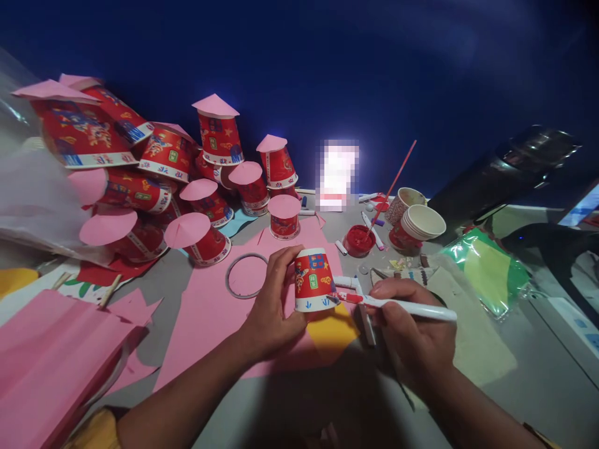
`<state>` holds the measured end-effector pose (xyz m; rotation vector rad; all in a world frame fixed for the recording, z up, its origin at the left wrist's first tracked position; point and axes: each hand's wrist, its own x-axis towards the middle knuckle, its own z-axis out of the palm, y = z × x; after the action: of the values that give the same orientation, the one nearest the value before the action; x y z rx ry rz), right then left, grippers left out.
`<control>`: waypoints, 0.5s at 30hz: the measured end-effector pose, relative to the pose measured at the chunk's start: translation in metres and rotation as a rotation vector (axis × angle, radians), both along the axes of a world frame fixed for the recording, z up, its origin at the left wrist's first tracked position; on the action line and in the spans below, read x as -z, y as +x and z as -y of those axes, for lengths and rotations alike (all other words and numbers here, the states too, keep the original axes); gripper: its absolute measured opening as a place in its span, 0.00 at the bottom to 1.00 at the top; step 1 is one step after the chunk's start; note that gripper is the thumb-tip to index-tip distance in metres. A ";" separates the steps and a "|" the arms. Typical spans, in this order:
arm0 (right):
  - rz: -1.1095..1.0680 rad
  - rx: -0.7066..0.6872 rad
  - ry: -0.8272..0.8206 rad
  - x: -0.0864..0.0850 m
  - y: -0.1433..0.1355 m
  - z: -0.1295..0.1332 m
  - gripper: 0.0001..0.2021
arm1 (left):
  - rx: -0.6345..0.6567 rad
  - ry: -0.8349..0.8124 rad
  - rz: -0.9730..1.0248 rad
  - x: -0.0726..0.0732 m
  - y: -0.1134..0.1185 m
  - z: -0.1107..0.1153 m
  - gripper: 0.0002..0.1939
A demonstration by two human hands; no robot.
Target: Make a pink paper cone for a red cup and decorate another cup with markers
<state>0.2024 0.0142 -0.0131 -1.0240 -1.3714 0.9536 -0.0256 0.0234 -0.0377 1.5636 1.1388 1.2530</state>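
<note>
My left hand (274,305) grips a red paper cup (314,277) from its left side, the cup upside down with its wide white rim at the bottom. Small blue marks show on that rim. Between the fingers of my right hand (416,324) is a white marker (416,308) with a red front end, its tip at the right side of the cup's rim. Under the hands lies a large pink paper sheet (206,312), with a roll of tape or ring (228,280) on it. A yellow paper piece (332,327) is below the cup.
At the left, several red cups with pink paper cone tops (201,237) are piled up. Behind my right hand stand a pot of red paint (359,242) with a thin stick, stacked paper cups (423,223) and loose markers. A black cylinder (505,168) leans at the right.
</note>
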 end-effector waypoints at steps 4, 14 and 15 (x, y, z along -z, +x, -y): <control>0.165 -0.031 0.274 -0.005 0.003 0.005 0.05 | 0.005 0.035 -0.048 -0.003 -0.002 0.000 0.40; 0.214 -0.152 0.380 -0.007 0.002 0.001 0.07 | 0.025 0.085 -0.063 -0.002 -0.002 0.002 0.41; 0.216 -0.159 0.383 -0.008 0.003 0.001 0.08 | 0.024 0.085 -0.070 -0.002 -0.003 0.002 0.41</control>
<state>0.2052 0.0136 -0.0055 -0.7494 -1.7558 0.6692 -0.0282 0.0213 -0.0357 1.6911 1.1200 1.2536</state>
